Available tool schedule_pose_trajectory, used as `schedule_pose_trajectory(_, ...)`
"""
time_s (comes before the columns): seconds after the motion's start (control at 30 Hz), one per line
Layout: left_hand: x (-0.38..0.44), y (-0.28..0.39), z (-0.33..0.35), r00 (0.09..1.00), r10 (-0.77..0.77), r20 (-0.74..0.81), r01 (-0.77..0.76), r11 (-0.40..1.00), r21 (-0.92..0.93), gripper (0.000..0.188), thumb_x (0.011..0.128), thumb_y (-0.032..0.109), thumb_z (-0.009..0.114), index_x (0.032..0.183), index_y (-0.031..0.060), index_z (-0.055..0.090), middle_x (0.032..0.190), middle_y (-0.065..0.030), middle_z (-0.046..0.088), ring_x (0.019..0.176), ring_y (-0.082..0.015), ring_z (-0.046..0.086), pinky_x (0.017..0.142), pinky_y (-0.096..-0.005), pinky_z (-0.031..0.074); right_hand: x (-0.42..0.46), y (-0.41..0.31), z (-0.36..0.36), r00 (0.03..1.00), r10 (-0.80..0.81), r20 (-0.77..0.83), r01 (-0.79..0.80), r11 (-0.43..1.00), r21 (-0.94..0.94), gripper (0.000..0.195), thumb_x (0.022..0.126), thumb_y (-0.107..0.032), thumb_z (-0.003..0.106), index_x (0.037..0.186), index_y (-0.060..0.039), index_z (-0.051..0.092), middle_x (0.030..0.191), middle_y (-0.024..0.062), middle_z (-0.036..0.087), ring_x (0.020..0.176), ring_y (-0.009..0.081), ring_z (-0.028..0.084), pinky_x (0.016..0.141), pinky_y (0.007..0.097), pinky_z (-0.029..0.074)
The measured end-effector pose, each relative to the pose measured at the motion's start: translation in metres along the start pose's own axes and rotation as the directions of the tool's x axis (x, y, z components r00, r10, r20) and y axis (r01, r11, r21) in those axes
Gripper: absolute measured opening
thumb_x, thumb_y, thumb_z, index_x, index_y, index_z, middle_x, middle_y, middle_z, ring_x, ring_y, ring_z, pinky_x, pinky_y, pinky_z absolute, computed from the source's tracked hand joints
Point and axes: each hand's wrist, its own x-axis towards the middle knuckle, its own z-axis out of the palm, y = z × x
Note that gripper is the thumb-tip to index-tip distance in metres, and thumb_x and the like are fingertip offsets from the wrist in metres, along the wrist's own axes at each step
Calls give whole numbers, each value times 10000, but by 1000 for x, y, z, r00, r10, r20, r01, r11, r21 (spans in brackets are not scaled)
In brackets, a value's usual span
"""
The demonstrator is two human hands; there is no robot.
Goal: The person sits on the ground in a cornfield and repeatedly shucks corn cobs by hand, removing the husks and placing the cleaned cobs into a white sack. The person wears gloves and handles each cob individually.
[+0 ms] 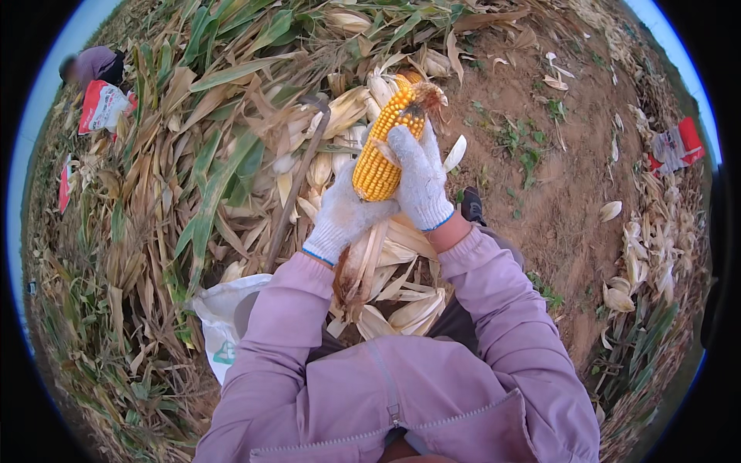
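Both my hands wear white knitted work gloves with blue cuff edges. Between them is a husked ear of yellow corn [377, 168], tilted, with a dark patch and brown silk near its tip. My left hand [346, 205] cups its lower end from below and the left. My right hand [418, 173] grips it from the right, thumb laid across the kernels. Just beyond its tip, part of another yellow ear [408, 76] shows. Dry pale husks [414, 307] lie below my hands, in front of my body.
A hooked tool with a long handle [305, 168] rests on the stalks to the left. A white woven sack [223, 307] is by my left side. Cut corn stalks [214, 197] cover the left; bare soil [556, 214] lies right. Another person [99, 63] is bent over at far left, near a red-and-white sack [104, 108].
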Motion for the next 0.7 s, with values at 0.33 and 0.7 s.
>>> schedule_pose_trajectory(0.33, 4, -13, 24, 999, -17, -29, 16, 999, -38, 552, 786, 220, 843, 1236, -9, 620, 1183, -138, 731, 1100, -253, 712, 969, -368, 554, 8, 1, -12, 997, 10, -70, -10, 1000, -1, 357, 1074, -255, 581, 1370, -64, 526, 1156, 93, 675, 998, 231, 713, 860, 390, 621)
schedule_pose_trajectory(0.7, 0, -1, 28, 986, 63, 153, -140, 814, 564, 485, 844, 288, 776, 1195, -10, 625, 1099, -220, 704, 1125, -398, 685, 938, -476, 554, 19, -14, -24, 993, 120, 12, -118, 986, -120, 411, 925, -169, 746, 1263, -34, 554, 1088, 110, 687, 917, 246, 719, 817, 391, 625)
